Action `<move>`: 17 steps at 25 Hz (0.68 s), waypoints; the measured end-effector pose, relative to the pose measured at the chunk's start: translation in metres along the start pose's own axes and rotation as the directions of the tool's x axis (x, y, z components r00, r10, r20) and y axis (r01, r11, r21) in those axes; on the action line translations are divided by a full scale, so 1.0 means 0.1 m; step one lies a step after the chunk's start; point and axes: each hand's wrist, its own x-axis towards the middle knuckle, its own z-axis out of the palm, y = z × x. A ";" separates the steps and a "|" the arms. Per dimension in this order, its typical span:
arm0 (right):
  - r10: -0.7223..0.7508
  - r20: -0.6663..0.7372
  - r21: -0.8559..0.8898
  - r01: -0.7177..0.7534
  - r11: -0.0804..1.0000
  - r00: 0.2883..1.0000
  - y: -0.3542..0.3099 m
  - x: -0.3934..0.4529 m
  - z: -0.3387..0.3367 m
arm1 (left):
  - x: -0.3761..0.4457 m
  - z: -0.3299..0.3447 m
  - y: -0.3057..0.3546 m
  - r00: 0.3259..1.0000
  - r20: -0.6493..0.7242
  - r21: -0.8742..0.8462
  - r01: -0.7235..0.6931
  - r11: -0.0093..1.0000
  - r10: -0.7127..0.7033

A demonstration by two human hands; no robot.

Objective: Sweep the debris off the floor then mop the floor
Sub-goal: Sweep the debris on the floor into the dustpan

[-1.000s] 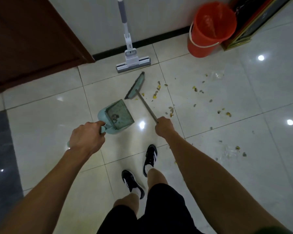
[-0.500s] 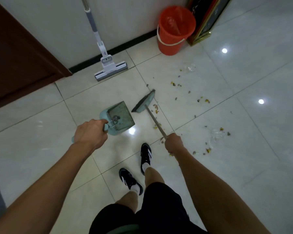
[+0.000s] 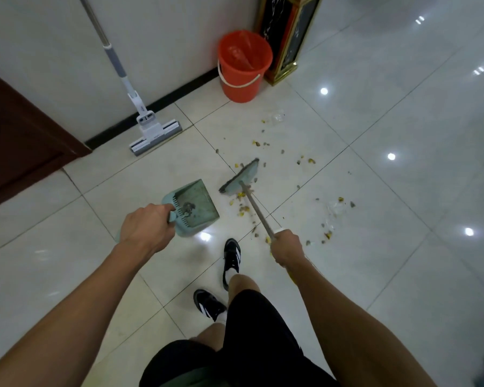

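My left hand (image 3: 147,229) grips the handle of a pale green dustpan (image 3: 194,206), which rests on the white tiles with some grey dirt inside. My right hand (image 3: 287,248) holds the thin handle of a small green broom (image 3: 242,178). The broom head touches the floor just right of the dustpan's mouth. Yellow and grey debris (image 3: 243,203) lies beside the broom handle and spreads to the right across the tiles, with bits of clear plastic (image 3: 334,212) among it.
A grey-and-white mop (image 3: 155,132) leans against the white wall at the back. An orange bucket (image 3: 243,67) stands by the wall, next to a dark gold-trimmed stand (image 3: 288,37). A brown door (image 3: 20,135) is on the left. My feet in black shoes (image 3: 231,259) are below the dustpan.
The view has shifted, so the mop and bucket now appear further left. The broom head has swept from the upper left to the dustpan's right side; the dustpan stays held in my left hand.
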 end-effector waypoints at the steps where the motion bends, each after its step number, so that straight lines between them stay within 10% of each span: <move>1: -0.011 -0.002 0.019 0.011 1.000 1.000 -0.04 0.01 0.01 | 0.02 -0.01 0.00 1.000 0.001 -0.004 -0.004 1.000 0.004; 17: -0.060 0.107 0.199 0.037 0.979 0.992 -1.91 1.61 -0.39 | 1.67 -0.51 -0.23 0.996 0.063 0.034 0.058 0.998 -0.060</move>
